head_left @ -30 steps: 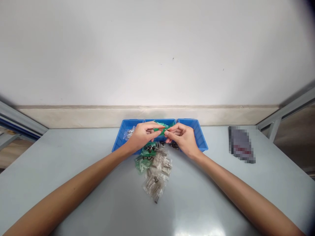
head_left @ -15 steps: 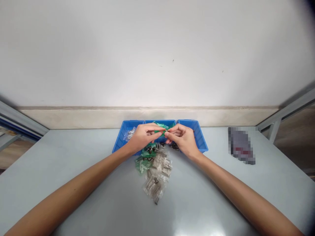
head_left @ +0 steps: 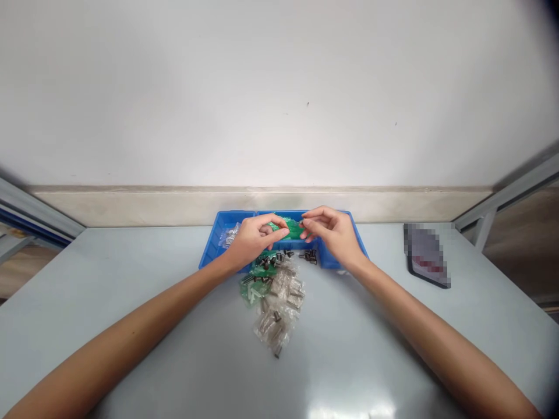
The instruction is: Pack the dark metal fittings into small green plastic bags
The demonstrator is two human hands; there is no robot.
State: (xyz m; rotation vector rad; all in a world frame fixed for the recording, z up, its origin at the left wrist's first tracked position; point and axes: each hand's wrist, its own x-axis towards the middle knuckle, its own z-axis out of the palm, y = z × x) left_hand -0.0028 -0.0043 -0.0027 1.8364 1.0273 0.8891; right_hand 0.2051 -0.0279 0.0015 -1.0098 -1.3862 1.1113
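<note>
My left hand [head_left: 255,238] is over the front of the middle blue bin, thumb and forefinger pinched together; anything between them is too small to make out. To its right, my right hand [head_left: 329,230] has thumb and fingers closed near their tips, over the right blue bin [head_left: 329,261]. Whatever it grips is also too small to name. Green plastic [head_left: 293,227] lies in the middle bin, between the hands. Small clear bags [head_left: 229,235] lie in the left blue bin [head_left: 209,251].
Clear bags of metal screws [head_left: 283,291] and green bags [head_left: 253,289] are heaped before the bins. Loose dark screws [head_left: 310,256] lie near the right bin. A dark pixelated flat object [head_left: 425,253] rests at the right. A wall stands behind the table [head_left: 166,361].
My hands, whose fingertips were together, have moved apart. The right hand has shifted to the right and slightly up, and more of the green plastic shows between them.
</note>
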